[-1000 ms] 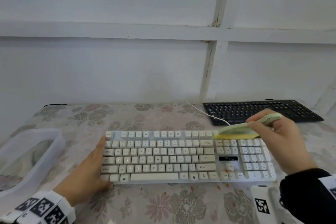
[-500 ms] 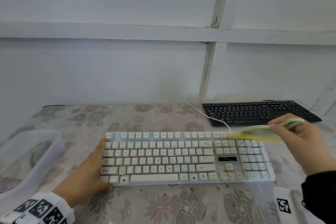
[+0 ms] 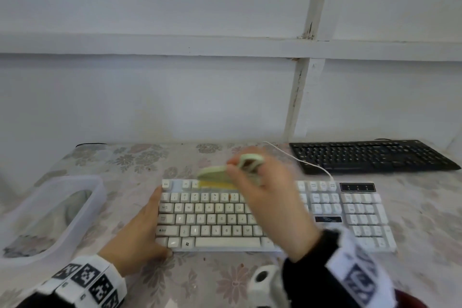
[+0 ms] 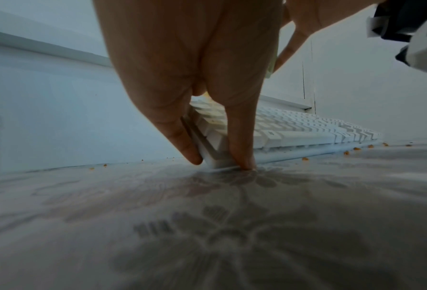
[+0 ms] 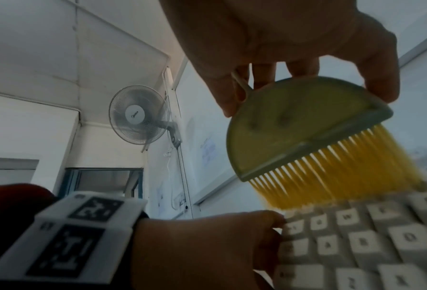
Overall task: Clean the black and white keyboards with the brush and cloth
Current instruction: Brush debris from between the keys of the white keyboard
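Note:
The white keyboard (image 3: 350,220) (image 4: 306,133) (image 5: 368,235) lies across the middle of the flowered table. My left hand (image 3: 140,232) (image 4: 182,78) (image 5: 207,245) braces its left end: straight fingers press the side and the thumb presses the front corner. My right hand (image 3: 265,197) (image 5: 269,29) pinches a pale green brush (image 3: 212,175) (image 5: 294,127). Its yellow bristles touch the top key row near the left end. The black keyboard (image 3: 370,156) lies at the back right, untouched. The right hand and brush are motion-blurred.
A translucent plastic box (image 3: 97,197) stands at the left with something grey inside. Small orange crumbs (image 4: 349,152) dot the table along the white keyboard's front edge. Its white cable (image 3: 300,160) runs toward the back wall. A wall fan (image 5: 140,117) hangs high.
My right hand has swept the brush from the keyboard's right end across to the left part of the top row. The left hand has stayed at the left end.

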